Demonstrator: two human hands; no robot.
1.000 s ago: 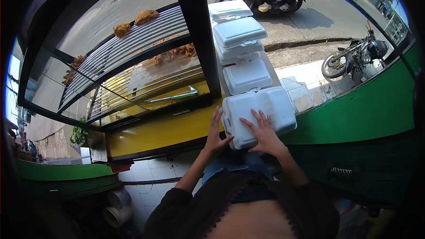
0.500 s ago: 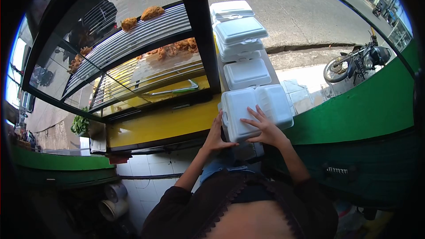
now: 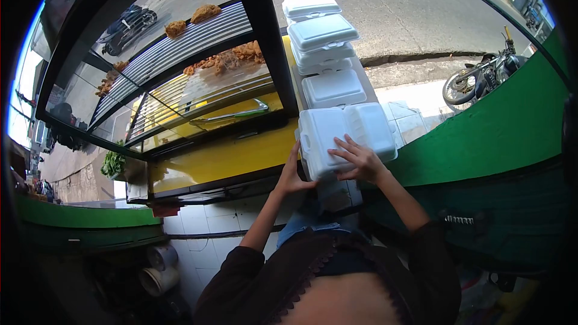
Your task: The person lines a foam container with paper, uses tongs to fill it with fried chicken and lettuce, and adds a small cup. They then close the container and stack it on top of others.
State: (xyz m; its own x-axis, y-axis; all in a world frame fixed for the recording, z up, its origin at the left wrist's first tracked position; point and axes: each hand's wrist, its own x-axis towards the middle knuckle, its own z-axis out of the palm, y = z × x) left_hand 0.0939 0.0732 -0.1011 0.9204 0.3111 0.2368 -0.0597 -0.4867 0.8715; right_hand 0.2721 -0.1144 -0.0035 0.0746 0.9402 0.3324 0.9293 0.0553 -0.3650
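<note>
A white foam clamshell box [image 3: 343, 135] lies on the narrow counter beside the display case. My right hand [image 3: 359, 160] rests flat on its lid, fingers spread. My left hand [image 3: 291, 174] grips its left edge from the side. Further along the counter lie more closed foam boxes: one [image 3: 333, 88] just beyond, then a stack [image 3: 321, 37] behind it.
A glass display case [image 3: 198, 78] with fried chicken [image 3: 226, 58] on slatted racks and metal tongs [image 3: 232, 114] stands to the left, over a yellow ledge [image 3: 223, 159]. A green wall [image 3: 487, 138] runs on the right. A motorcycle [image 3: 481, 75] is parked on the street.
The box has been slid slightly away from me along the counter, both hands moving with it. The scooter on the road has gone from view.
</note>
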